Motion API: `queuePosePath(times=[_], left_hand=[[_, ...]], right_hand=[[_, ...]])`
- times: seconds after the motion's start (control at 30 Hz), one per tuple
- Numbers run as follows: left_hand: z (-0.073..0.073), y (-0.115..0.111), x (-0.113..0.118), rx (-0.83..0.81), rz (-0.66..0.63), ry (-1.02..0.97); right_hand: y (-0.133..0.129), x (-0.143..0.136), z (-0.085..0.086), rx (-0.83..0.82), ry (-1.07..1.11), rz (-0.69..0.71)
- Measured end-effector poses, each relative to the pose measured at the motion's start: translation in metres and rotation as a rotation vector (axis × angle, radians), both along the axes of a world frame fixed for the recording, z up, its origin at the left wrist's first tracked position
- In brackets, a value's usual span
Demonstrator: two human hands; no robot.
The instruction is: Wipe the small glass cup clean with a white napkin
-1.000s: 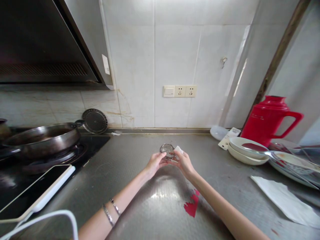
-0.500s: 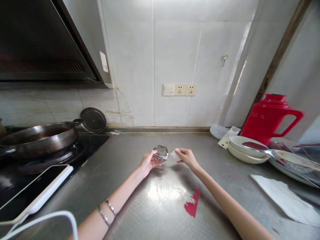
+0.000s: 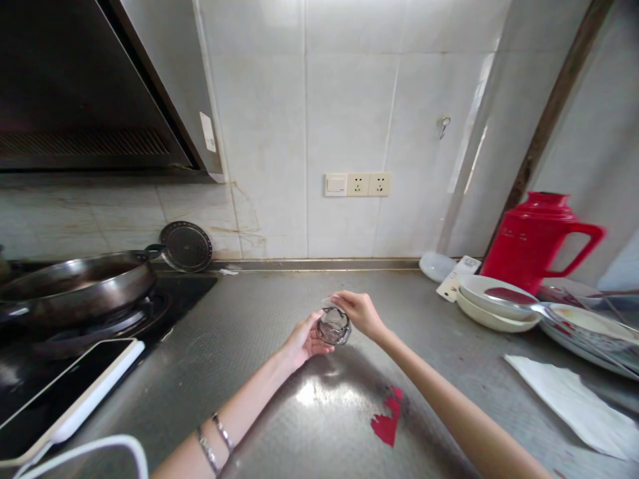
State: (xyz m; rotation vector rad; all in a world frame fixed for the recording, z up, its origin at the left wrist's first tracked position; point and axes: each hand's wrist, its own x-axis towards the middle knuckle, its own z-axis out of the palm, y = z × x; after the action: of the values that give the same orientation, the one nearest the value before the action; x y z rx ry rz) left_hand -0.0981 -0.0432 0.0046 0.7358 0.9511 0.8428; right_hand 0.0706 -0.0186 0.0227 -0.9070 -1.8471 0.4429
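Note:
My left hand [image 3: 305,340] is closed on a small clear glass dish [image 3: 333,326] with a wavy rim, its opening tilted toward me. Thumb and fingers hold the dish at its left side and underneath. My right hand [image 3: 360,310] pinches a small piece of white tissue [image 3: 328,303] at the far rim of the dish. Its fingers partly hide the tissue, and I cannot tell whether it touches the glass. Nearer to me, a torn red scrap [image 3: 387,420] lies flat on the metal counter [image 3: 259,392].
At left, a pan [image 3: 82,279] stands on the black stove, with a phone [image 3: 60,392] on a white holder before it. Stacked white bowls [image 3: 496,309], a red thermos [image 3: 534,233] and a plate [image 3: 594,332] stand at right. A folded white tissue [image 3: 569,402] lies closer.
My right hand has moved left with the tissue, from beside the dish to its far rim. My left hand has shifted the dish slightly right and nearer to me.

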Motion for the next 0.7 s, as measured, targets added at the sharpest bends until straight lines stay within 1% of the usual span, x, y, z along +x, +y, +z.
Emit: queuePosePath(times=[0.07, 0.13, 0.27, 0.4, 0.53, 0.7], left_hand=[[0.0, 0.0, -0.001, 0.005, 0.018, 0.0], [-0.002, 0.0, -0.002, 0.014, 0.008, -0.009], [-0.008, 0.001, -0.003, 0.028, -0.038, -0.045], [-0.012, 0.002, -0.004, 0.03, -0.048, -0.068], [-0.012, 0.002, -0.004, 0.042, -0.04, -0.068], [-0.009, 0.002, -0.004, 0.062, -0.033, -0.049]], right_hand=[[-0.002, -0.004, 0.005, -0.031, -0.06, 0.125], [-0.004, -0.005, 0.008, -0.087, -0.071, 0.212], [-0.006, -0.002, 0.008, -0.178, -0.048, 0.293], [-0.008, 0.0, 0.008, -0.137, -0.05, 0.303], [-0.011, 0.002, 0.011, -0.039, -0.141, 0.285], [-0.014, 0.011, 0.015, 0.042, -0.227, 0.202]])
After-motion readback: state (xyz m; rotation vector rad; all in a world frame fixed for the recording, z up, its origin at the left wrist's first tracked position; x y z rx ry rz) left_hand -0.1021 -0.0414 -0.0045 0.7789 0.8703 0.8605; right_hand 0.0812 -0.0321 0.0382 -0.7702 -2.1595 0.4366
